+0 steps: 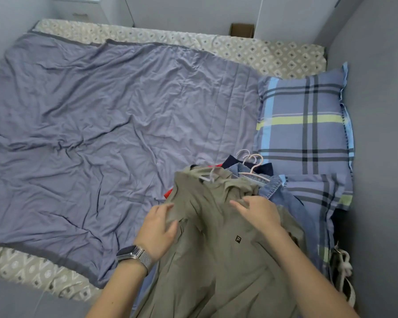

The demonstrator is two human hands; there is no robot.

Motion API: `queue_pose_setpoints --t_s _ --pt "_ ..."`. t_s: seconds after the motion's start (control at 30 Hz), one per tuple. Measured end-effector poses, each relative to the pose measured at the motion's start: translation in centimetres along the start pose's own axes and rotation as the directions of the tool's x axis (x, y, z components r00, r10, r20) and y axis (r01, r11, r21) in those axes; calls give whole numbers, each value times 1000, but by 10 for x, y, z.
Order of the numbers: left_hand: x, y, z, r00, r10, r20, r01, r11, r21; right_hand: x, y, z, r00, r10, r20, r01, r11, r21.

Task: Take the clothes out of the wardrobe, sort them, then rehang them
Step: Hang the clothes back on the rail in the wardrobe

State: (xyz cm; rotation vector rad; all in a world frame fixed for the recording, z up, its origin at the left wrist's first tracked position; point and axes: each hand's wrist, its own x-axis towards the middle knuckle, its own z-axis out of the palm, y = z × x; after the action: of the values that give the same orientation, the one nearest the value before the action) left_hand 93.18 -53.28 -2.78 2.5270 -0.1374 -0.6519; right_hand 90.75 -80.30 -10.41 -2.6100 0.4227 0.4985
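Note:
An olive-green shirt [216,249] with a small black logo lies on top of a pile of clothes at the bed's near right. It hangs on a white hanger [208,176]. My left hand [159,228], with a watch on the wrist, pinches a fold at the shirt's left shoulder. My right hand [260,213] rests on the shirt near its collar, fingers slightly bent. Under the shirt show a denim shirt [283,193] on a pink hanger [253,167], a dark navy garment [232,161] and a bit of red cloth [169,193].
A wrinkled grey-blue blanket [106,125] covers most of the bed over a beige patterned sheet [251,51]. Two plaid pillows [303,120] lie at the right against the wall. A cardboard box [241,31] stands beyond the bed. A bag with white rope [345,267] hangs at the right.

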Motion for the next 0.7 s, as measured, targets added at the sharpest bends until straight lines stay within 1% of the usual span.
queue_pose_setpoints --t_s 0.07,0.1,0.17,0.23,0.3,0.37,0.47,0.53,0.57,0.6,0.63,0.67,0.7 --pt "3 1 -7 996 69 -64 -62 993 103 -24 4 -19 989 -142 42 141 990 19" --pt "4 4 -10 991 103 -91 -90 986 142 -35 8 -29 978 -199 66 196 979 60" --pt "4 11 -16 984 149 -101 -136 983 125 -55 18 -45 957 -264 118 231 944 235" --pt "2 22 -20 977 201 -71 -194 977 87 -71 25 -61 950 -267 163 170 876 451" --pt "2 33 -23 958 270 -100 -256 958 133 -78 31 -71 953 -250 172 100 796 597" --pt "4 43 -25 951 272 -145 -253 958 138 -79 35 -75 947 -254 196 65 750 658" --pt "5 48 -26 948 253 -192 -237 966 101 -73 35 -71 917 -267 298 6 754 657" --pt "2 47 -28 956 242 -164 -231 970 81 -64 34 -67 910 -204 361 -95 745 660" --pt "1 44 -28 962 236 -135 -227 971 79 -55 36 -66 917 -149 370 -152 728 669" --pt "-1 42 -27 968 229 -99 -222 972 80 -42 41 -64 935 -82 346 -192 703 685" --pt "-2 40 -26 974 219 -59 -214 974 78 -27 46 -61 961 11 278 -207 697 686" --pt "-3 38 -23 978 205 -29 -202 976 75 -9 57 -56 978 139 154 -204 764 612" --pt "-5 35 -20 982 188 -16 -186 980 70 7 65 -53 966 258 32 -241 839 488"
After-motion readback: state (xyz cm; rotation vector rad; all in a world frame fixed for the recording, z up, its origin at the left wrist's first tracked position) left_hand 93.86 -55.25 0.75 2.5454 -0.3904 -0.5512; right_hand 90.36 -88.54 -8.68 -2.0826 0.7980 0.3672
